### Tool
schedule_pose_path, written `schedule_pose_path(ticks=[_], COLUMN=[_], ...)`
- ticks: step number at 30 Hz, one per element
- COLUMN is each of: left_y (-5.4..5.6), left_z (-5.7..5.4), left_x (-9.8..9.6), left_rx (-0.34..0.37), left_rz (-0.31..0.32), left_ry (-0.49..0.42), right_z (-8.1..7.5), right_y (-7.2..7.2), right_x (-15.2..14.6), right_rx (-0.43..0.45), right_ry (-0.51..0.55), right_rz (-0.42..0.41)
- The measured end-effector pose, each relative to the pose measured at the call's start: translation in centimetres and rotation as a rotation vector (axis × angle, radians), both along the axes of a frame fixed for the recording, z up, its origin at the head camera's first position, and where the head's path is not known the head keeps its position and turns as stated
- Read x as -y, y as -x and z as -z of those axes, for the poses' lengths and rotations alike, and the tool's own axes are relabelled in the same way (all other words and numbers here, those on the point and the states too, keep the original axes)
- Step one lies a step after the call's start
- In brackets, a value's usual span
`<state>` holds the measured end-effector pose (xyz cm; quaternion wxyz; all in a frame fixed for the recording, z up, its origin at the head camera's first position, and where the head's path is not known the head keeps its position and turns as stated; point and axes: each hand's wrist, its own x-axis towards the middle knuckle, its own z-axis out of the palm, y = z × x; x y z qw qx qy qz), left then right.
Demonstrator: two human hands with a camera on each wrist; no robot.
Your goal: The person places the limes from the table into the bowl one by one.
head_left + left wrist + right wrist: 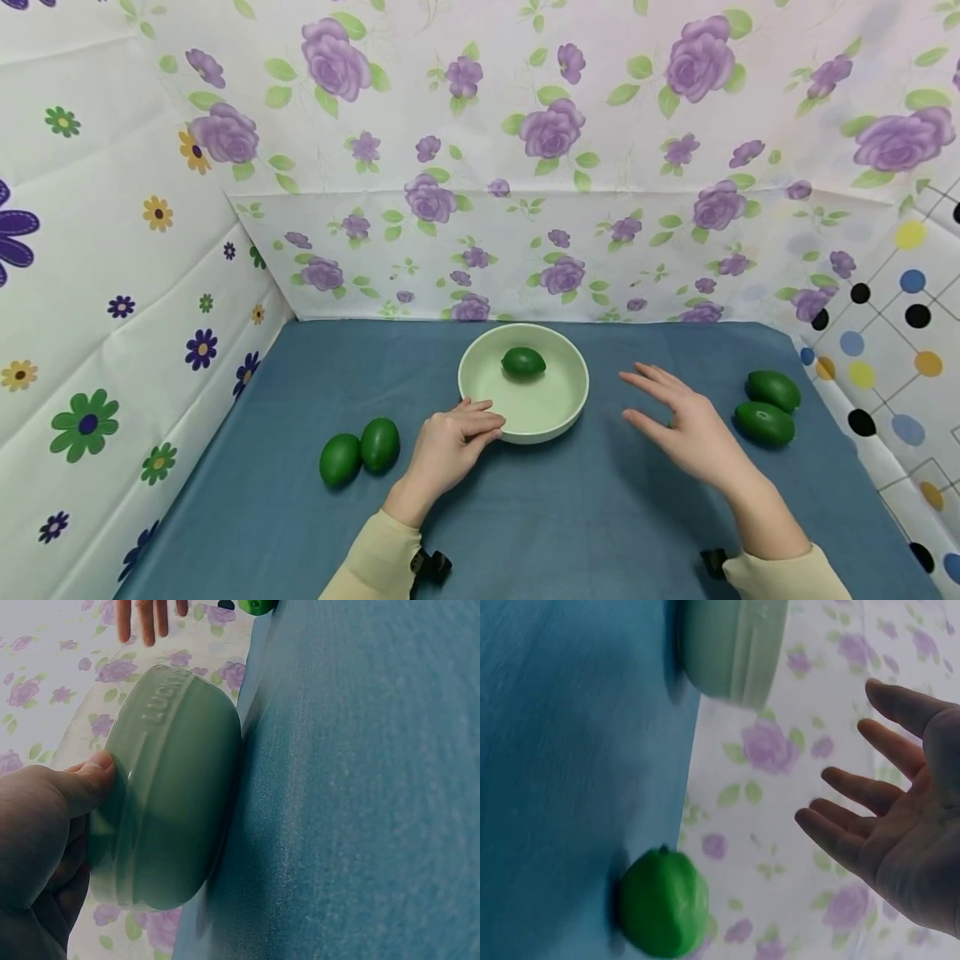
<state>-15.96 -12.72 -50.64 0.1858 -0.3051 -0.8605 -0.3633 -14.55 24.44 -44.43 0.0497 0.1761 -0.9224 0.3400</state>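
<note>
A pale green bowl (pixel 480 367) stands on the blue cloth with one green lime (pixel 523 363) inside. My left hand (pixel 450 446) pinches the bowl's near-left rim, thumb on the outer wall and fingers over the edge; the left wrist view shows the thumb against the bowl's side (pixel 180 795). To the right of the bowl, my right hand (pixel 686 429) hovers above the cloth with fingers spread and nothing in it. In the right wrist view the same hand (pixel 907 802) is open, with a green lime (pixel 664 904) on the cloth below it.
Two limes (pixel 360 454) lie side by side left of the bowl. Another pair of limes (pixel 768 408) lies at the right of the blue cloth (pixel 570 533). A flowered curtain (pixel 480 167) rises behind, with patterned sheets along both sides.
</note>
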Motion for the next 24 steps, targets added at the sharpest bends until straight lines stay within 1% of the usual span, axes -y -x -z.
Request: schedule_pose_path(ticks=[6,12,16,20,24], left_y=[-0.1,-0.1,0.0,0.1,0.1], left_z=[-0.2,-0.1,-0.1,0.1,0.1], left_x=[0.0,0.0,0.0,0.0,0.1], left_rx=[0.022,0.023,0.011,-0.005,0.001], left_rz=[-0.001,-0.003,0.004,0.015,0.004], left_ry=[0.000,0.003,-0.006,-0.017,-0.010], right_z=[0.8,1.5,2.0,2.5,2.8], right_y=[-0.7,-1.1,-1.2,-1.2,-1.0], right_x=[-2.5,-4.6,-5.6,-6.4,-6.8], right_rx=[0.040,0.063,0.086,0.116,0.143], right_ry=[-0.030,-0.106,-0.148,-0.168,-0.191], right_rz=[0.025,0.003,-0.001,0.010,0.014])
